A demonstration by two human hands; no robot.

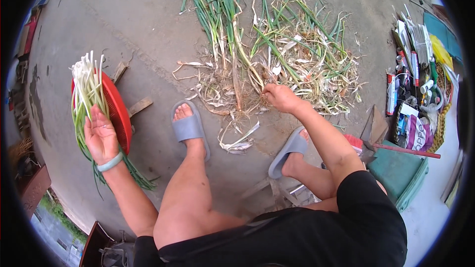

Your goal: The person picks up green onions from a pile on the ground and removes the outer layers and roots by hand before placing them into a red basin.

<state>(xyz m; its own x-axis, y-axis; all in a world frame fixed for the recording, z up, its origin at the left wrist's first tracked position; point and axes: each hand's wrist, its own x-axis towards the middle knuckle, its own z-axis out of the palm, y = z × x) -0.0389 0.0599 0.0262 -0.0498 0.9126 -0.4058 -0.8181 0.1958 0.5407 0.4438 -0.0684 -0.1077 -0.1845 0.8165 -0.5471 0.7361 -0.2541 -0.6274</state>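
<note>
At the left, my left hand [102, 136] is open, palm up with its fingers stretched out, beside a bundle of cleaned green onions [89, 86]. The white ends of the bundle point away from me, and its green leaves hang toward me over the red plastic basket [118, 111]. My right hand [281, 98] is closed at the lower end of an uncleaned green onion [243, 52] on the ground; its fingertips are partly hidden. More unpeeled green onions [210, 7] lie just left of it, with dry roots and skins around them.
A heap of peeled skins and leaves [316, 64] spreads right of the onions. My feet, in grey slippers [189, 126], stand on the concrete floor. Wooden pieces [140, 106] stick out by the basket. To the right are a red-handled brush [405, 151], a green folded sheet [398, 173] and assorted clutter [420, 89].
</note>
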